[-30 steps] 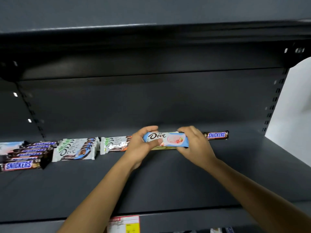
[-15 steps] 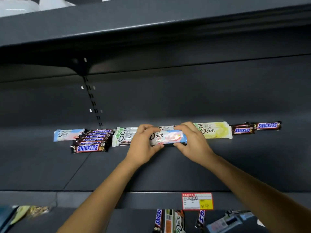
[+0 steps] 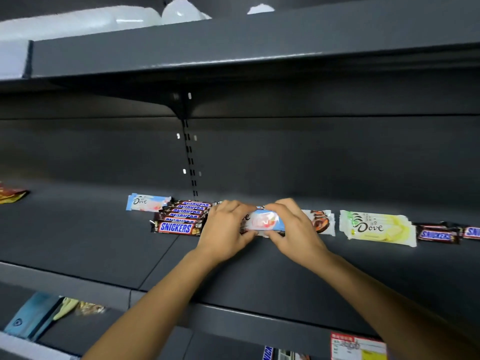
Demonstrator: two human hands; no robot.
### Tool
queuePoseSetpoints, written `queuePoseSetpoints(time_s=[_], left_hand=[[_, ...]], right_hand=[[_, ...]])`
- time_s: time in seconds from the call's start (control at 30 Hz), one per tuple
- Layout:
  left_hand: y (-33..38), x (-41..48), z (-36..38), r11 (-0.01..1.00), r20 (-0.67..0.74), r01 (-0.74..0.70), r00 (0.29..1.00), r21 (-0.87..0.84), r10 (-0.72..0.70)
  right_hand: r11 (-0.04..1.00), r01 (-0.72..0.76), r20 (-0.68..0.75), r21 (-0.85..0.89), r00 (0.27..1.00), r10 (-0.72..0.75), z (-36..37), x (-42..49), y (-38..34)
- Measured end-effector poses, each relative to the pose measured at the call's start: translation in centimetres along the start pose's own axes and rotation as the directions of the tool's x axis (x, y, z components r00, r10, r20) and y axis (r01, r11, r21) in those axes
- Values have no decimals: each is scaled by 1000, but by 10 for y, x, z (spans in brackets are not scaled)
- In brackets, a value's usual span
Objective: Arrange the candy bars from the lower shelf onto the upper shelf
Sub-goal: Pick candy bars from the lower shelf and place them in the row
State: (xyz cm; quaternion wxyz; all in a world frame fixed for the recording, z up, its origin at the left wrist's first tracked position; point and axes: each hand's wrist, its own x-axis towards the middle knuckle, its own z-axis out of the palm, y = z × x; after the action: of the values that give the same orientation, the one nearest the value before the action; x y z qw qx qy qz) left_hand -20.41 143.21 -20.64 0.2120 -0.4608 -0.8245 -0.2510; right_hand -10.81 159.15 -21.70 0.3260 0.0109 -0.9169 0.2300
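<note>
On the upper shelf [image 3: 259, 276], mid-row, blue Dove bar [image 3: 265, 221] gripped endwise by left hand [image 3: 226, 229] and right hand [image 3: 296, 229], Snickers stack [image 3: 179, 222] just beside.

A dark grey sheet-metal back panel [image 3: 311, 157] is stretching across the rear, a black slotted steel upright [image 3: 191, 162] is climbing to a black triangular bracket [image 3: 181, 107] that is carrying the dark grey metal board overhead [image 3: 233, 45], whose front edge is catching pale light
</note>
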Motion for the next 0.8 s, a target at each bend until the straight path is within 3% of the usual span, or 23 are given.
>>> queuePoseSetpoints(time_s=[0.2, 0.57, 0.8], left_hand=[[-64, -6, -20, 999, -24, -10, 1000, 48, 11], [-202, -23, -71, 980, -41, -76, 996, 182, 85], [-277, -28, -80, 988, -51, 11, 999, 154, -3]], right_hand=[[999, 42, 25, -25, 999, -41, 42, 24, -33], [994, -113, -8, -5, 994, 113, 149, 83, -118], [985, -173, 35, 26, 985, 172, 196, 109, -148]])
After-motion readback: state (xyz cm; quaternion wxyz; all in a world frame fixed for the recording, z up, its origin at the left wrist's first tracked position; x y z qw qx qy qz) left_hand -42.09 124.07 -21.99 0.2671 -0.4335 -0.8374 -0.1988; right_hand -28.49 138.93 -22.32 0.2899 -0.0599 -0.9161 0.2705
